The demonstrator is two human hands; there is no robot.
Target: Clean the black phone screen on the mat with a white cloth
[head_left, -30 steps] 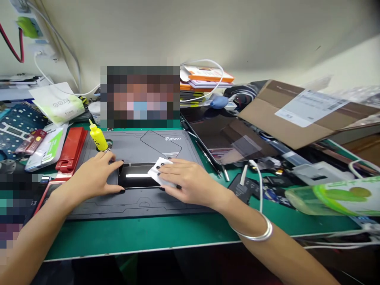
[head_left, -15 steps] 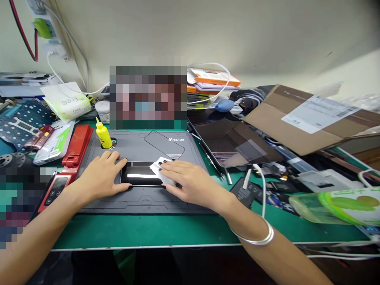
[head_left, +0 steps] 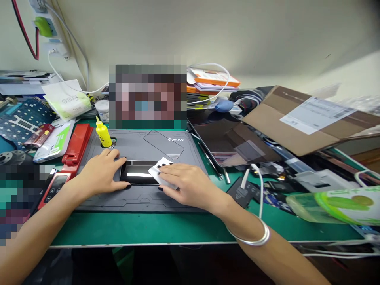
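A black phone (head_left: 138,173) lies screen up on a grey work mat (head_left: 133,146). My left hand (head_left: 99,174) grips the phone's left end, thumb at its near edge and fingers over the far edge. My right hand (head_left: 184,180) lies flat on a small white wipe (head_left: 158,168), pressing it onto the right part of the screen. A silver bangle (head_left: 252,237) sits on my right wrist. The phone's right end is hidden under that hand.
A yellow bottle (head_left: 103,134) stands at the mat's far left corner. Red tools (head_left: 75,146) and packets lie to the left. A dark tablet (head_left: 234,142), a cardboard box (head_left: 311,118), white cables (head_left: 259,182) and a green-lidded container (head_left: 335,202) crowd the right. A green desk mat (head_left: 148,229) runs along the near edge.
My right hand has shifted the wipe slightly across the screen. My left hand has kept its hold on the phone. The camera view moved a little.
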